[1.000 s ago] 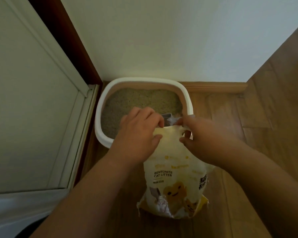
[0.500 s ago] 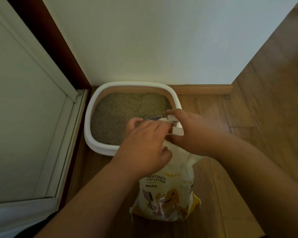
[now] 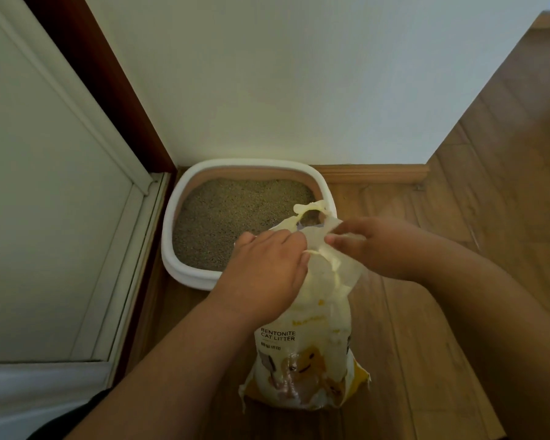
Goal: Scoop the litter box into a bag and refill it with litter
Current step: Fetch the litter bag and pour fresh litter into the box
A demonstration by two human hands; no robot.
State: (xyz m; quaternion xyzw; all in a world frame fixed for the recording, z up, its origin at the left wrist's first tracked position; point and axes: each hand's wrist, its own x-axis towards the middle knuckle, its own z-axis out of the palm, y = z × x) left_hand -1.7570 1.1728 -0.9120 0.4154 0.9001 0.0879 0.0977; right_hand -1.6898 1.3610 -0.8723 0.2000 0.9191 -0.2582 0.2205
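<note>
Yellow-and-white litter bag, printed BENTONITE CAT LITTER, stands upright on the wood floor at 6 o'clock of the litter box, its top overlapping the box's near right rim in this view. You pinch the bag's mouth from both sides: your left hand has fingers curled onto the top edge, your right hand pinches the thin flap between thumb and fingertips. The carry handle loop sticks up past both hands toward 12.

Key relation: the box lies at 11 o'clock from your grip, just beyond it. The bag's long axis is vertical, so a pour likely means tipping the mouth toward 11–12 over the near rim. Left hand is nearer the box; the right hand sits just outside the right rim.

Grey-tan litter already fills the tray, surface looks roughly even. No clumps readable at this resolution.

Hidden or unclear: whether the mouth is fully open, your hands cover it. A dark bit shows through the handle loop, can't identify it. No waste bag in view. The box's near right corner is behind your left hand and the bag. Door frame runs along the box at 9, white wall at 12.
</note>
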